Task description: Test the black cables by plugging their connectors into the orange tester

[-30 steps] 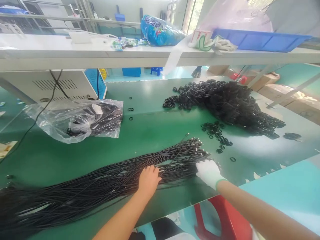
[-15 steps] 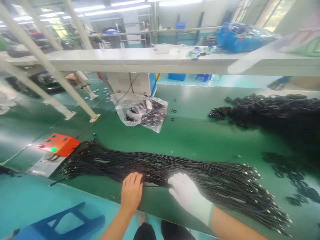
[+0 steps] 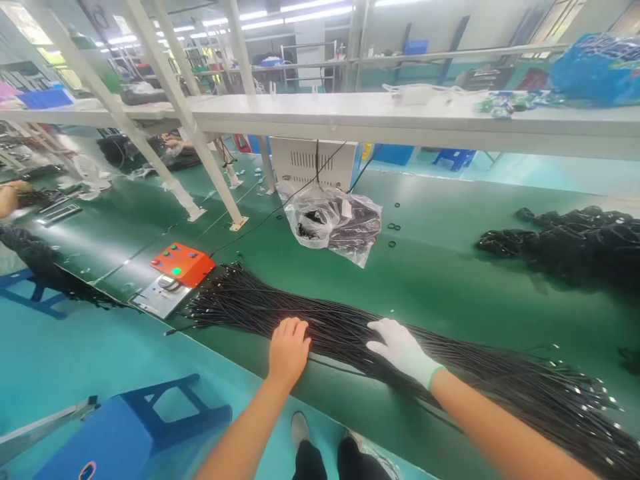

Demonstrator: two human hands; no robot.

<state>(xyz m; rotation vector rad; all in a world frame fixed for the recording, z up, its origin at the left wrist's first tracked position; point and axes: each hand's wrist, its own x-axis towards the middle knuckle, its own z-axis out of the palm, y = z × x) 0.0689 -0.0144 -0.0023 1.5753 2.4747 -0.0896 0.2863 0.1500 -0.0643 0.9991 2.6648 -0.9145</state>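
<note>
A long bundle of thin black cables [image 3: 330, 319] stretches across the green worktable, with small shiny tips at its ends. My bare left hand [image 3: 290, 350] is on the near side of the bundle's middle, fingers together and bent over the cables. To its right, my right hand [image 3: 400, 347], in a white glove, rests on the bundle. Its thumb and forefinger are spread, with cables between and under them. Fingertips of both hands are partly hidden among the cables. One or two loose strands run along the near edge.
An orange control box [image 3: 185, 265] sits by the bundle's left end. Behind lie a clear plastic bag [image 3: 335, 223] with black parts, several small black rings, and a black heap [image 3: 580, 243] at right. A white shelf [image 3: 350, 123] spans above; a blue stool [image 3: 140, 427] stands below.
The view has swung left, so the table things appear farther right. Both hands now reach farther onto the bundle, and the gloved thumb and forefinger are wider apart.
</note>
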